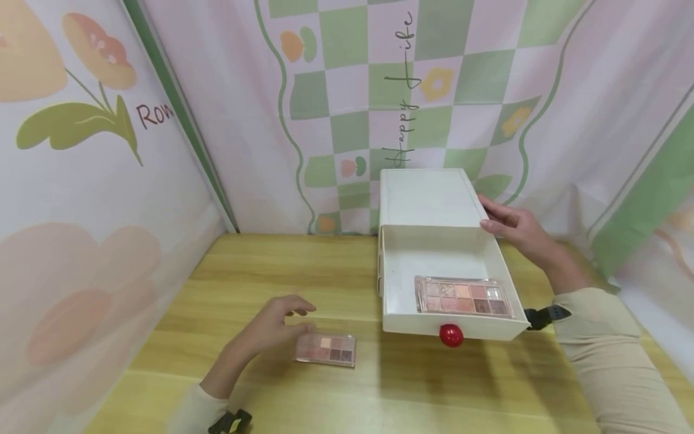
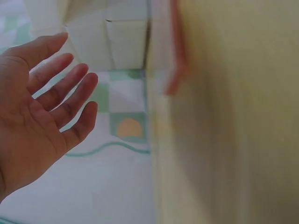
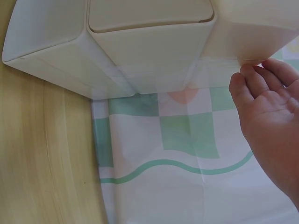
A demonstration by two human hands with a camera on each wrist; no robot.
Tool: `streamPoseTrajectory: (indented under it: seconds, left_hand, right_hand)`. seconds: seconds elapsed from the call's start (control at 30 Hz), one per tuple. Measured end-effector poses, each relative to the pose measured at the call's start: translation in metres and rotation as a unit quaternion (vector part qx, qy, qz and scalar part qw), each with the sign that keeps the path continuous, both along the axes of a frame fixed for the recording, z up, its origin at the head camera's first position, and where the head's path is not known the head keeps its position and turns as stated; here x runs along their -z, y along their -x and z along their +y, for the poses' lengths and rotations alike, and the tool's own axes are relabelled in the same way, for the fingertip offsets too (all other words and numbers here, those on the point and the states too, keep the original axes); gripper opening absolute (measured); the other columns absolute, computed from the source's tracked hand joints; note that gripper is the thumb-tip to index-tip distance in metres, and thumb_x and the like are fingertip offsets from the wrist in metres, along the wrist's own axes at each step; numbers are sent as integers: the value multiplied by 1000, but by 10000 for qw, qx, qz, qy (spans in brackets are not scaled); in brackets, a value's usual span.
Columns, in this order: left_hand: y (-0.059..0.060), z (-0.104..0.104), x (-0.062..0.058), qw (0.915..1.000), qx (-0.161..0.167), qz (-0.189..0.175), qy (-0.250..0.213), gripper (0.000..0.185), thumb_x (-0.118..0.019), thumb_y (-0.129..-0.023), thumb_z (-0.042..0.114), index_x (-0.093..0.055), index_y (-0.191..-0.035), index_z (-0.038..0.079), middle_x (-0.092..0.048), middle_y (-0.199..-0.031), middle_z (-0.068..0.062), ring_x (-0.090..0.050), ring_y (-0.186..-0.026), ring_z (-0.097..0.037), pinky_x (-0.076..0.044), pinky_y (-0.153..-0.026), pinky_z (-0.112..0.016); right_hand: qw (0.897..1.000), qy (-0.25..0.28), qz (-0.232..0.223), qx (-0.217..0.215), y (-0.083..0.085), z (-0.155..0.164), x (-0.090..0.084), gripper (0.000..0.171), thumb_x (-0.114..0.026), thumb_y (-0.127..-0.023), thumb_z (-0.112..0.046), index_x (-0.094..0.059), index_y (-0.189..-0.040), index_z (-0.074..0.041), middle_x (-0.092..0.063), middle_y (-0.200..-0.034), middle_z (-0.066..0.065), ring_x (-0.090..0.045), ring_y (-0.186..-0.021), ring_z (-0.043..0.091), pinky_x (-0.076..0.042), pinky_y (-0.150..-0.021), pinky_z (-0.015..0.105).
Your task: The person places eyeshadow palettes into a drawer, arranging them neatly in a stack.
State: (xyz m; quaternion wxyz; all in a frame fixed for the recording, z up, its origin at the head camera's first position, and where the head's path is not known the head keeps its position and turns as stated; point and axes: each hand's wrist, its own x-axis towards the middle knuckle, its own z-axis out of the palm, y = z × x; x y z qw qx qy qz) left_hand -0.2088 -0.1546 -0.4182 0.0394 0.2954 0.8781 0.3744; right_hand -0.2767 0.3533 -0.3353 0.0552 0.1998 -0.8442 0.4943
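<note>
Hovering relaxed over a palette (image 1: pixel 325 349), left hand (image 1: pixel 273 328); right hand (image 1: pixel 515 229), released, touches drawer box (image 1: pixel 428 199).

I see a bright, evenly lit scene under soft light from above, with no harsh glare. The open drawer (image 1: pixel 452 283) throws a soft shadow toward me across the wooden worktop (image 1: pixel 260 271), and a fainter one lies under my left hand (image 1: pixel 273 325). The head view bends straight lines near its edges, like a fisheye. The left wrist view is heavily smeared, the worktop edge a blur. The right wrist view is sharper, though my right hand (image 3: pixel 271 121) looks soft up close.
</note>
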Motion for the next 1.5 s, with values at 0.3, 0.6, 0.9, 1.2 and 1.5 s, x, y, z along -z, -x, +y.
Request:
streamPoseTrajectory:
  seconds: [0.3,0.6,0.9,1.2,1.5]
  left_hand:
    - [5,-20,25,9980,101,-595,209,59,-82,-82,19,-61,-134,1,-64,-136,-16,-61,-125,-35,-52,-107,-55]
    - [10,-26,38,9934,304,-1036,387,84,-92,-68,29,-57,-140,4,-60,-141,-11,-54,-134,-35,-41,-117,-56]
    - [11,-25,43,9903,499,-1041,779,85,-93,-69,33,-57,-141,6,-62,-132,-4,-56,-127,-25,-42,-117,-53]
    - [9,-18,46,9893,660,-643,1134,80,-93,-69,31,-61,-138,4,-63,-128,-4,-59,-116,-18,-51,-108,-39]
    - [9,-17,43,9890,601,-690,1159,75,-92,-70,26,-63,-135,7,-63,-122,0,-58,-108,-13,-50,-102,-30]
  right_hand:
    - [9998,158,-18,-142,0,-1,-1,59,-50,-105,-9,-26,-158,-3,-24,-168,11,-43,-125,-23,-45,-95,3]
    - [9997,187,2,-177,1,0,-1,59,-50,-105,-8,-26,-159,-3,-24,-168,11,-43,-126,-22,-44,-96,2]
    - [9994,217,38,-274,0,0,0,59,-50,-104,-6,-25,-158,0,-23,-167,14,-44,-125,-23,-44,-96,2]
    - [9992,312,17,-262,-2,-1,3,58,-50,-104,-5,-25,-157,3,-27,-166,9,-47,-120,-24,-47,-94,3]
    - [9994,254,68,-223,-2,-2,1,58,-50,-104,-6,-26,-157,2,-27,-166,8,-48,-119,-24,-47,-93,3]
